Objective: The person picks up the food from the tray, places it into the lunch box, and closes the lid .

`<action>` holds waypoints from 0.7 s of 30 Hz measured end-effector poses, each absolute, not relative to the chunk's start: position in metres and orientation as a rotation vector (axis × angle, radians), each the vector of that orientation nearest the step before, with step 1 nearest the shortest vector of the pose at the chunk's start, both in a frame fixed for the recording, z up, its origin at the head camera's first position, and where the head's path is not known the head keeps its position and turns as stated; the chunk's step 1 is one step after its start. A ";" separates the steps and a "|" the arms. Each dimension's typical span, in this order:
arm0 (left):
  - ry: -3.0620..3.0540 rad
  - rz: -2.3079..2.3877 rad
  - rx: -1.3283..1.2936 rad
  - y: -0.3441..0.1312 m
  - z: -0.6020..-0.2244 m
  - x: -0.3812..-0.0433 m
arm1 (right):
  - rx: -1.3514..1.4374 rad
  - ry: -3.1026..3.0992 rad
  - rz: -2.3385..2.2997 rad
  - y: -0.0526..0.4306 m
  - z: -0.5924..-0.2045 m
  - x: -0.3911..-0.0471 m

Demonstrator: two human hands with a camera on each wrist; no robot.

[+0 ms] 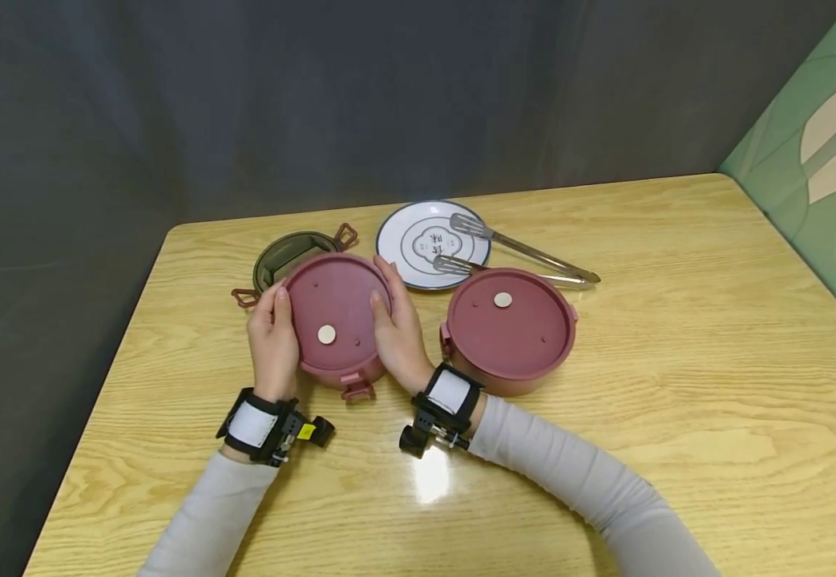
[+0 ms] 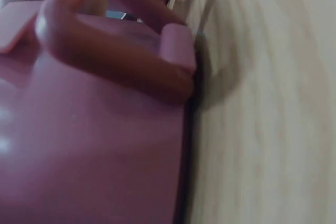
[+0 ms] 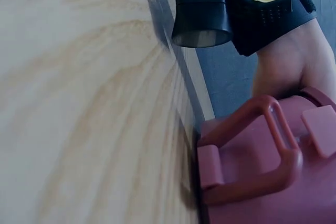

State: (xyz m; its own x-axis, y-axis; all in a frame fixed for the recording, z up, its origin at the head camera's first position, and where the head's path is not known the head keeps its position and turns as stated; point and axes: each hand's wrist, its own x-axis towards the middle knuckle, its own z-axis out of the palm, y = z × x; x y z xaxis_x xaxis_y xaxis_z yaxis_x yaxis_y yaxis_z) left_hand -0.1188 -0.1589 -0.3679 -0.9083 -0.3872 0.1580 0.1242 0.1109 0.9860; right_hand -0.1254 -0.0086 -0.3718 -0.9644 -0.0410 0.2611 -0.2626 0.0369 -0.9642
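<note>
A round dark pink lunch box (image 1: 338, 304) with a flat lid and a pale round button is held between both hands. My left hand (image 1: 273, 344) grips its left side, thumb at the lid's rim. On its right side, my right hand (image 1: 399, 336) holds on with the thumb over the lid's edge. The front handle (image 1: 357, 387) faces me; in the left wrist view the same reddish handle (image 2: 115, 66) stands out from the wall, low by the table. The right wrist view shows the lunch box (image 3: 252, 150) close against the wood, with the left hand (image 3: 294, 56) behind.
Right of the hands stands a second dark pink lunch box (image 1: 511, 336), lid on. An olive-green oval container (image 1: 295, 247) with reddish handles is partly hidden behind the held one. Metal tongs (image 1: 540, 254) lie across a white blue-rimmed plate (image 1: 403, 232) on the wooden table (image 1: 677, 361).
</note>
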 end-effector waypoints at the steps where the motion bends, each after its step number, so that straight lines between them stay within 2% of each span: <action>1: -2.022 -1.861 0.258 -0.159 -0.369 -0.119 | 0.310 -2.146 2.041 -0.009 -0.372 -0.126; 21: -2.051 -1.930 0.357 -0.159 -0.373 -0.121 | 0.207 -2.233 1.973 -0.011 -0.378 -0.129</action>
State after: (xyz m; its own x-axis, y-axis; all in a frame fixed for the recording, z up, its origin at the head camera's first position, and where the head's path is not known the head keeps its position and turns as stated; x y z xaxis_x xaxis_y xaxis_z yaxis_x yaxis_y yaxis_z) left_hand -0.1208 -0.1587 -0.3731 -0.9237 -0.3801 0.0480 0.0248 0.0655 0.9975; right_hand -0.1293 -0.0108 -0.3777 -0.9785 -0.0016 0.2061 -0.2047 0.1228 -0.9711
